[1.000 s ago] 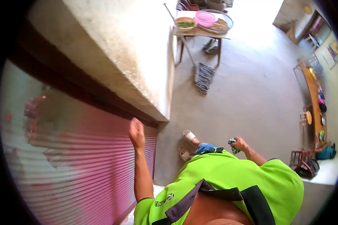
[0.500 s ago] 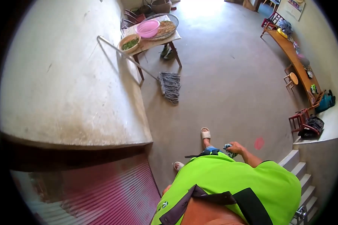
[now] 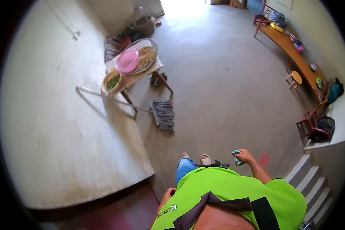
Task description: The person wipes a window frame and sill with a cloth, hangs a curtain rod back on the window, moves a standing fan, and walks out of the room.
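My right hand (image 3: 245, 156) is closed around a bunched cloth (image 3: 238, 157) with a dark and pale pattern, held out in front of my body above the floor. My left hand (image 3: 168, 195) hangs low beside the green shirt (image 3: 218, 191). Its fingers are partly hidden there, so what they do is unclear. On the floor ahead lies the grey string head of a mop (image 3: 163, 115), its long handle leaning on the wall at left. Neither hand touches the mop.
At left a small table (image 3: 158, 65) bears a pink basin (image 3: 127, 61), a basket of greens (image 3: 113, 82) and a wide tray (image 3: 146, 59). Along the right wall run a long bench (image 3: 291, 50), a round stool (image 3: 296, 77) and a red chair (image 3: 306, 124). Steps (image 3: 308, 174) descend at lower right.
I have stepped forward, and the mop and small table now appear lower and further left. My left hand has come more into view. The cloth stays in my right hand.
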A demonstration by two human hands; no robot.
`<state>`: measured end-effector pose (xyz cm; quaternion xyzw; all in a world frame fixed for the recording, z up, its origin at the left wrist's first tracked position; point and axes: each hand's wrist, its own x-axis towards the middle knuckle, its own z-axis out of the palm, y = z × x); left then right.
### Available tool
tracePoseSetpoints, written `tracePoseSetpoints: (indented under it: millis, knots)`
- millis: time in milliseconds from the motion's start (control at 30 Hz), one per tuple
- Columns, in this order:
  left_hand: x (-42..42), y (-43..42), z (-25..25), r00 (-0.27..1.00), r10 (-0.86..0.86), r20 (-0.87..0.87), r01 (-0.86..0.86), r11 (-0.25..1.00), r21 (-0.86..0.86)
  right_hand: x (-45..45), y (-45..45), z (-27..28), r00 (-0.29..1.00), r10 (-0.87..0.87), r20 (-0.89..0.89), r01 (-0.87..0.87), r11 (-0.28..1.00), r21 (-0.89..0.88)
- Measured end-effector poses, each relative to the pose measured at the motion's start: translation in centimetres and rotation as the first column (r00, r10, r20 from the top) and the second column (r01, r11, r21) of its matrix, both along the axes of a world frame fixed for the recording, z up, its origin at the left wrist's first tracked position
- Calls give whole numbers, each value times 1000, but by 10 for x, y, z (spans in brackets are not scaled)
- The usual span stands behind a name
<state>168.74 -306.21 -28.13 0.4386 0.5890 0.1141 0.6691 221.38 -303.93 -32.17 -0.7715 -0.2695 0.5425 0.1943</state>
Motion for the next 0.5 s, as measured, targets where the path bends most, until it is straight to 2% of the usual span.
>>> tracePoseSetpoints:
  millis: [100,167,200,233,267,333,400,433,500]
  knots:
    - [19,58,9,997,-80,-13,81,997,13,3,20,4,999,1,33,0,1000,-32]
    - [26,106,1,990,-136,19,136,991,14,12,38,-14,999,-9,43,11,999,-46]
    - [37,139,8,953,-291,-89,295,955,41,14,53,-14,982,-148,-119,147,989,-17]
    - [47,167,10,881,-430,-199,448,893,51,17,68,-14,920,-274,-281,283,959,-8]
    - [54,194,1,870,-453,-193,470,881,48,21,85,-22,815,-400,-419,450,893,23]
    - [66,250,-19,951,-305,-44,302,952,-55,38,127,-3,689,-464,-557,611,786,100]
    - [107,320,36,808,-579,-111,581,814,-17,55,170,33,471,-548,-691,765,644,11]
    - [115,346,46,760,-640,-110,639,768,-54,66,187,49,397,-452,-799,826,556,96]
    - [135,392,56,875,-473,107,482,821,-307,94,212,85,232,-368,-900,933,347,98]
